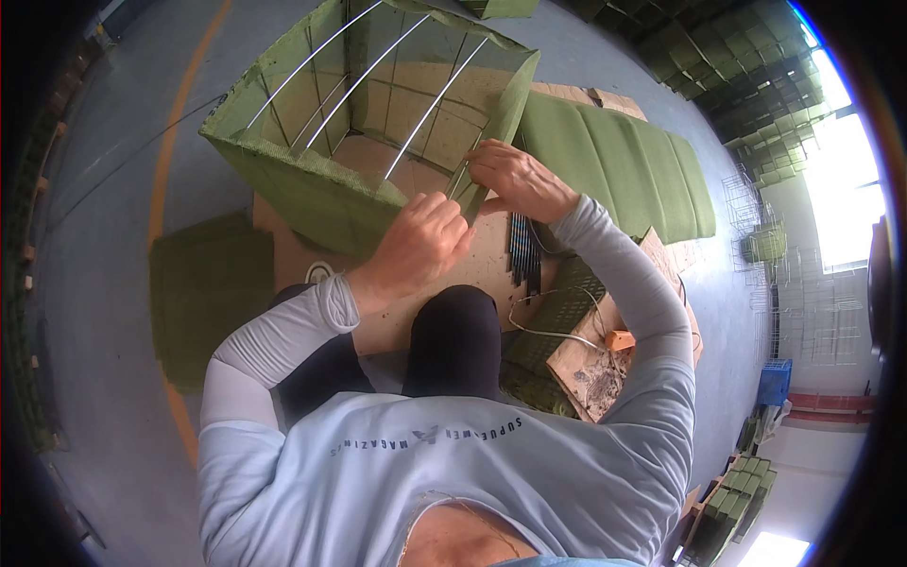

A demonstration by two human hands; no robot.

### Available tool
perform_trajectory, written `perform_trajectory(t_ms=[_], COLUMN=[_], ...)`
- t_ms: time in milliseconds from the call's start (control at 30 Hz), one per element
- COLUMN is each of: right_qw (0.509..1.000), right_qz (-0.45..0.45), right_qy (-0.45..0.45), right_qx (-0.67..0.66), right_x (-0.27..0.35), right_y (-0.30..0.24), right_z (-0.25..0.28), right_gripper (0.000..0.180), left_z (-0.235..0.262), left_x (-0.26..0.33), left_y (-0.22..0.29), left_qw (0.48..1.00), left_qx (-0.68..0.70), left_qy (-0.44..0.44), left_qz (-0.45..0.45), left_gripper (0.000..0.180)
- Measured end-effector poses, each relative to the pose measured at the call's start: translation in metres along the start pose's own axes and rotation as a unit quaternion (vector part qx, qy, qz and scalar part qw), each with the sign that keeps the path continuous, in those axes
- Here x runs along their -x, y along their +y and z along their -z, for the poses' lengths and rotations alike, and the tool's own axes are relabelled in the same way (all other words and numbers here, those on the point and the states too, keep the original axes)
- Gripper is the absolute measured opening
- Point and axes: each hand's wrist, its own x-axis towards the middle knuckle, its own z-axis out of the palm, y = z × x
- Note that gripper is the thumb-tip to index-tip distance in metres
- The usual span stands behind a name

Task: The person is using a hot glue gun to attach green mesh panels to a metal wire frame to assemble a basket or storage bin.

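Note:
A large green fabric-covered box [312, 203] stands open side up in front of me, with shiny metal rods [364, 85] running across its opening. At the rim nearest me, my left hand [422, 241] is closed, its fingers pinching the fabric edge. Just right of it, my right hand [521, 181] bends over the box's right corner, thumb and fingers closed on the rim beside a thin rod. Whether the fingertips also hold something small is hidden. The two hands are close together, thumbs nearly meeting.
Green padded panels [614, 165] lie to the right. Black sticks [522, 253] sit by my knee. A cardboard-topped crate [581, 378] bears an orange-handled tool [619, 340] and a pale cord [557, 333]. Folded green fabric [213, 293] lies left. Green stacks [737, 90] stand far right.

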Motion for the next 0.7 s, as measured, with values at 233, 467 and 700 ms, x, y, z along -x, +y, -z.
perform_trajectory(t_ms=[233, 467, 700], right_qw=[0.976, 0.984, 0.983], right_qz=[-0.045, 0.039, -0.017], right_qy=[0.143, 0.159, 0.150], right_qx=[-0.156, -0.071, -0.109], right_x=[0.008, 0.013, -0.007], right_y=[-0.015, -0.030, -0.034], right_z=[0.038, -0.021, -0.019], right_gripper=[0.057, 0.031, 0.033], left_z=[0.006, 0.001, 0.018], left_x=[0.009, 0.010, 0.007], left_y=[0.010, -0.001, -0.001], left_qw=[0.996, 0.999, 0.999], left_qx=[0.009, -0.034, -0.025], left_qy=[0.081, -0.037, -0.037], left_qz=[0.025, 0.005, -0.002], left_gripper=[0.019, 0.017, 0.035])
